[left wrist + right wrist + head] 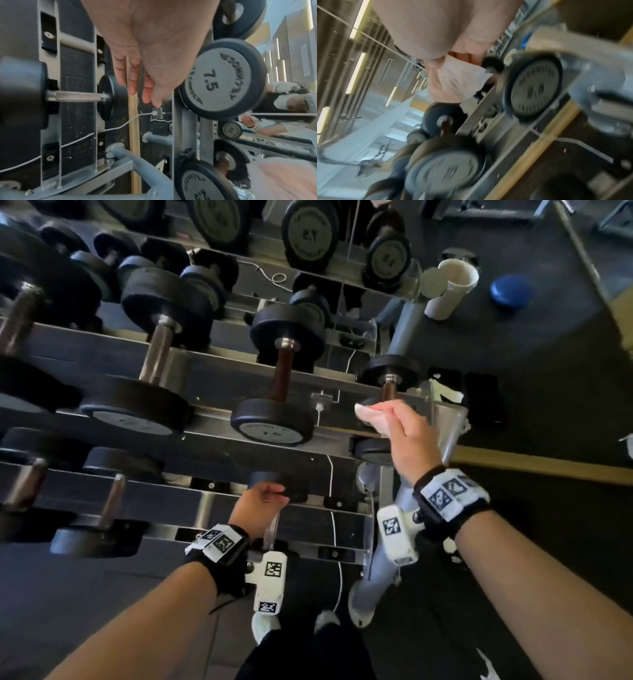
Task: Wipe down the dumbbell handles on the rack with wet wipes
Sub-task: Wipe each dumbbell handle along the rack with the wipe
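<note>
The metal dumbbell rack (212,371) holds black dumbbells on tilted shelves. My right hand (394,426) pinches a white wet wipe (368,412) just in front of the small end dumbbell's brown handle (389,391) on the middle shelf. The blurred right wrist view shows the wipe (458,79) bunched in the fingers beside that dumbbell's grey end plate (534,90). My left hand (263,501) hovers at a lower-shelf dumbbell (274,481), holding nothing. Its fingers (135,81) hang relaxed beside that dumbbell's head (111,97) and steel handle (77,96).
A 7.5 dumbbell (270,429) with a brown handle sits left of the right hand. A white cable (334,508) runs down the rack. On the floor at the right stand a white cup (448,289) and a blue disc (510,290). The rack's grey leg (376,577) is by my feet.
</note>
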